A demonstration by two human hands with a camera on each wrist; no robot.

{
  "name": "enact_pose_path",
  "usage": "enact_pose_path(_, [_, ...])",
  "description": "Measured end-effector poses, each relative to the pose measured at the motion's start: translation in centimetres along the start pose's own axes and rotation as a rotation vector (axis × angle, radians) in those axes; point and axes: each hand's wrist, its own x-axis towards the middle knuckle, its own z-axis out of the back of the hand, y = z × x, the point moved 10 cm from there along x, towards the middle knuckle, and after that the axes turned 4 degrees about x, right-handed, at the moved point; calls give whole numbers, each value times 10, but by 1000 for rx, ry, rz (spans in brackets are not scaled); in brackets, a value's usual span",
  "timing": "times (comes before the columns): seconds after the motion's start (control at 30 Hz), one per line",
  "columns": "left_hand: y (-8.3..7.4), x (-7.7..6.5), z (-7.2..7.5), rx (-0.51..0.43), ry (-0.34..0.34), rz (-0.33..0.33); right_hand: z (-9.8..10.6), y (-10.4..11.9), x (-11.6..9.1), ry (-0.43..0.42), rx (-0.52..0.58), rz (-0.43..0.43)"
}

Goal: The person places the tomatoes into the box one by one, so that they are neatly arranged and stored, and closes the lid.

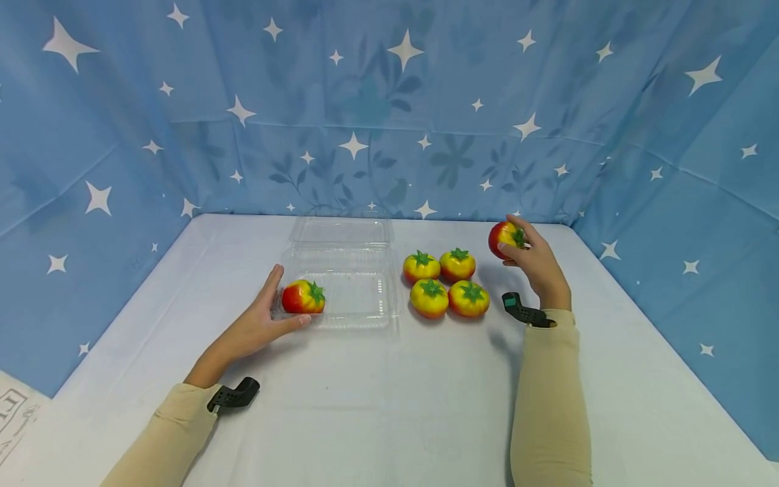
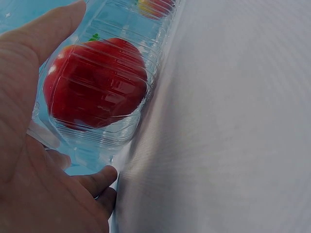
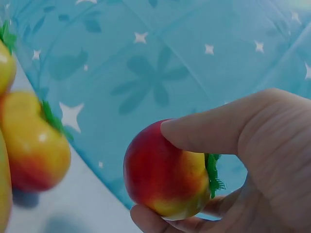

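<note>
My right hand (image 1: 535,260) holds a red-and-yellow toy tomato (image 3: 165,170) raised at the right, thumb on one side and fingers under it, its green leafy top toward the palm. To the left, a clear plastic box (image 1: 359,321) lies with its lid folded back. One toy tomato (image 1: 298,297) sits in the box's left end, its red side showing through the ribbed wall in the left wrist view. Around that end my left hand (image 1: 258,325) is spread, thumb (image 2: 58,29) along the front edge and fingers at the left side.
Several more toy tomatoes stand grouped right of the box, among them a back-left one (image 1: 420,268) and a front-right one (image 1: 468,299). The white table (image 1: 365,419) is backed by a blue star-patterned curtain (image 1: 377,101) that also encloses both sides.
</note>
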Motion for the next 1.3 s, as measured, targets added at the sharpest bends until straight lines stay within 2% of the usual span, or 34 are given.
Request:
enact_pose_path(0.23, [-3, -2, 1, -5, -1, -8, -16, 22, 2, 27, 68, 32])
enact_pose_path(0.73, [-5, 0, 3, -11, 0, -6, -53, 52, 3, 115, 115, 81])
enact_pose_path(1.3, [1, 0, 1, 5, 2, 11, -87, 73, 0, 161, 39, 138])
